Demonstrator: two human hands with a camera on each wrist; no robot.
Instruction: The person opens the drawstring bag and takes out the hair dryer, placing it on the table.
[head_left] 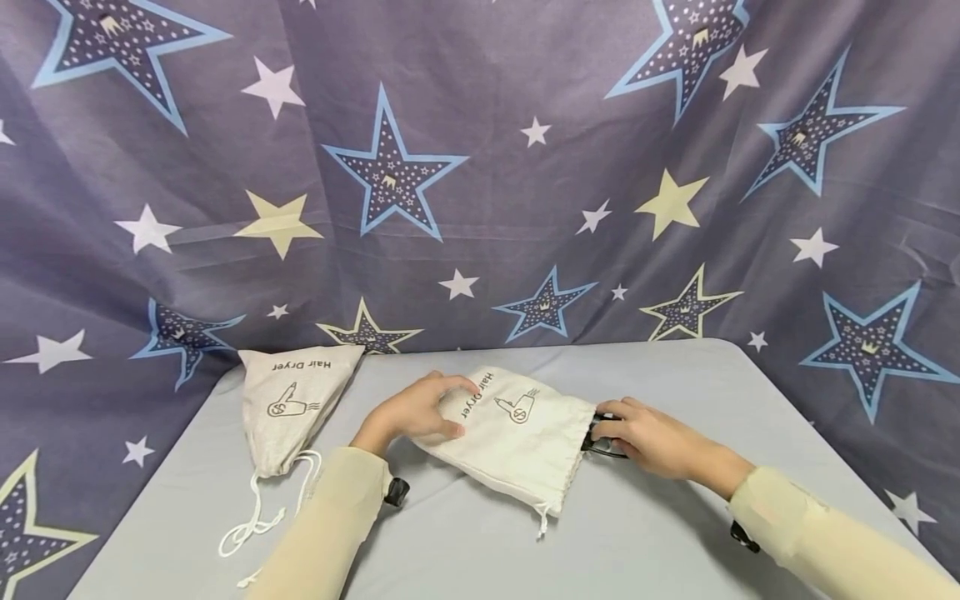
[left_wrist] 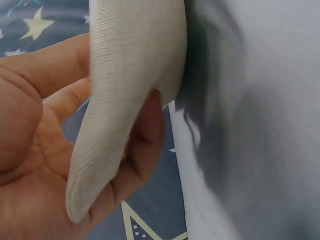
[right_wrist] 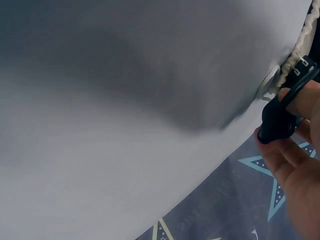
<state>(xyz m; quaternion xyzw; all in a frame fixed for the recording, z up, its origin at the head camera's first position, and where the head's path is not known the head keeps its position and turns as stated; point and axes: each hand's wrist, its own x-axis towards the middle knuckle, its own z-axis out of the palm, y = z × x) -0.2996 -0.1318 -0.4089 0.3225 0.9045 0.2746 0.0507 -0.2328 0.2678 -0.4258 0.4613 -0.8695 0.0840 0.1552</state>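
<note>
Fingers of the right hand (head_left: 654, 437) pinch a black thing (right_wrist: 276, 121) — left hand (head_left: 417, 408) grips its bag (head_left: 525, 450), maybe to keep it steady.

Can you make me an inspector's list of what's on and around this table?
Surface: pale grey table, with shadows.
Job's things: white bag, printed "Hair Dryer"; black plug-like piece at its mouth.
Clutter: nothing seen, unless the second bag at left counts.
Hands: left hand grips the white bag's closed end; right hand holds the plug-like piece.
Cables: black cord by the right hand; ends unclear.
Surroundings: star-patterned fabric behind.
</note>
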